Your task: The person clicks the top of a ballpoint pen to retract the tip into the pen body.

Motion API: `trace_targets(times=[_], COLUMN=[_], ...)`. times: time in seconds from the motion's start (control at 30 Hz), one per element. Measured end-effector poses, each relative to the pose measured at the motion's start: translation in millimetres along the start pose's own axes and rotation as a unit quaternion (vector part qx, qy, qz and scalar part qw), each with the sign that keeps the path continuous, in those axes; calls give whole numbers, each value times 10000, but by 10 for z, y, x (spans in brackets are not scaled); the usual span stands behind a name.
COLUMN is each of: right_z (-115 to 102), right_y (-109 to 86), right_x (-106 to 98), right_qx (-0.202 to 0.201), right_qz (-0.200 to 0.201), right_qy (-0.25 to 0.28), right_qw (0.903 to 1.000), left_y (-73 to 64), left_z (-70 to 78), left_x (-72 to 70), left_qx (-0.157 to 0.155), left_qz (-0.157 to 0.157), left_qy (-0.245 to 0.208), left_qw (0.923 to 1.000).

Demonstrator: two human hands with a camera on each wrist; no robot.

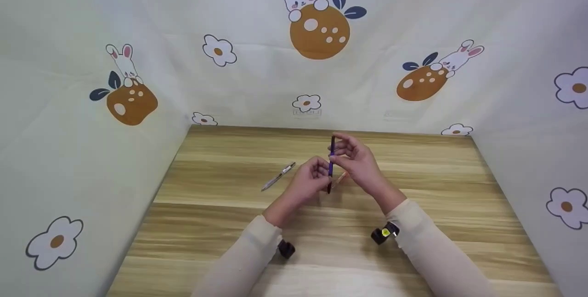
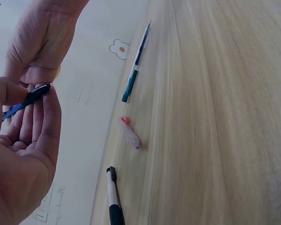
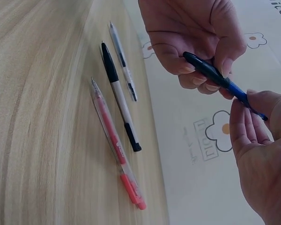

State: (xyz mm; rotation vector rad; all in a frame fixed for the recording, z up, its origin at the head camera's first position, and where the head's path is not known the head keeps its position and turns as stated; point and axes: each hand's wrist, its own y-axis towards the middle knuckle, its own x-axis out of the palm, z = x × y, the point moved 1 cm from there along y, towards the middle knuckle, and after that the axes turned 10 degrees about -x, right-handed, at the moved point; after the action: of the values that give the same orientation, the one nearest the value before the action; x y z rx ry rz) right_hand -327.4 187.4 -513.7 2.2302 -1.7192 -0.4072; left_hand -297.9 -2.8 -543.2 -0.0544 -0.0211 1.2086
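Observation:
Both hands hold one pen (image 1: 331, 161) between them, slim, with a blue barrel and dark ends, raised off the table. My left hand (image 1: 310, 176) pinches its lower dark end between thumb and fingers. Higher up, my right hand (image 1: 358, 161) pinches the blue part, its forefinger at the top end. In the right wrist view the pen's black section (image 3: 203, 68) shows in the left fingers. On the tabletop lie a red-pink pen (image 3: 113, 138), a black-and-white pen (image 3: 122, 96) and a clear pen (image 3: 122, 58). In the head view, hands partly cover the red-pink pen (image 1: 340, 179).
The wood-grain table (image 1: 220, 223) meets a cream cloth backdrop (image 1: 248, 86) printed with rabbits, fruit and flowers at the back and sides. A pen (image 1: 278, 176) lies left of the hands. Small dark wrist cameras (image 1: 385, 232) sit below both sleeves.

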Motion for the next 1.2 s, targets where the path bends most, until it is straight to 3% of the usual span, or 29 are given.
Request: trace_targets(times=[0.63, 1.0, 1.2], right_z=[83, 162, 183], right_y=[42, 85, 118], right_x=[110, 134, 169], right_qx=[-108, -338, -462], right_qz=[-135, -555, -610], right_qy=[-600, -1259, -1453], right_qw=[9981, 9899, 9864], left_y=[-24, -79, -87], left_z=[-45, -61, -68], left_x=[-165, -381, -489], left_qx=[78, -106, -109], left_qz=[212, 595, 940], left_qy=[427, 811, 1173], left_qw=[9988, 9949, 9886])
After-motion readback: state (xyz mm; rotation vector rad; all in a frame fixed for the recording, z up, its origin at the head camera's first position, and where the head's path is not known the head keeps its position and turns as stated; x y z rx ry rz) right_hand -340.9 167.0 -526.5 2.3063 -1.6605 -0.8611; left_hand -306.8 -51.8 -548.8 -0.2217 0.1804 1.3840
